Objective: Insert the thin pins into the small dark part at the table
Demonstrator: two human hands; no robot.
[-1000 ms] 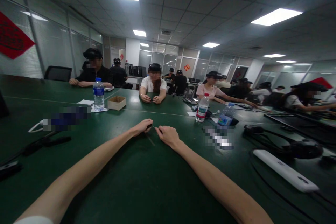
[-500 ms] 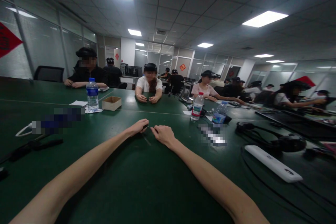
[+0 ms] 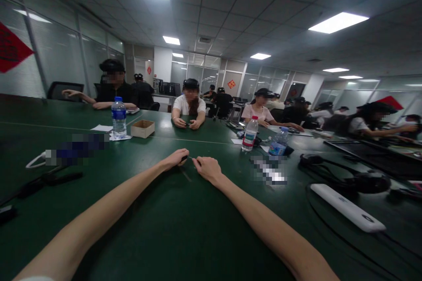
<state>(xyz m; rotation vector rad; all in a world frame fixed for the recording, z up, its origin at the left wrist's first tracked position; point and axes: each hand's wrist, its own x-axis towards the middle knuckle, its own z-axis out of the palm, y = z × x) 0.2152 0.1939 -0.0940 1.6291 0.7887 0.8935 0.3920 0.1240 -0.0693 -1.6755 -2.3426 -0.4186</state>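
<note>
My left hand (image 3: 174,159) is closed around a small dark object (image 3: 185,158), too small for me to name. A thin, pale sliver (image 3: 190,158) shows in the gap between my hands, and I cannot tell which hand it belongs to. My right hand (image 3: 209,168) faces it with fingers curled and pinched; whatever they grip is hidden. Both hands are just above or resting on the green table (image 3: 148,232), close together but apart. A faint thin streak lies on the tabletop below them.
Beyond my left hand stand an open cardboard box (image 3: 143,129) and a blue-capped bottle (image 3: 119,118). To the right are a red-capped bottle (image 3: 250,134), another bottle (image 3: 278,142), headphones (image 3: 346,173) and a white power bank (image 3: 347,207) with a cable. Several people sit around.
The view has shifted slightly, moving the scene a little rightward. My hands keep nearly the same pose. The person at the far left has stretched an arm out to the left.
</note>
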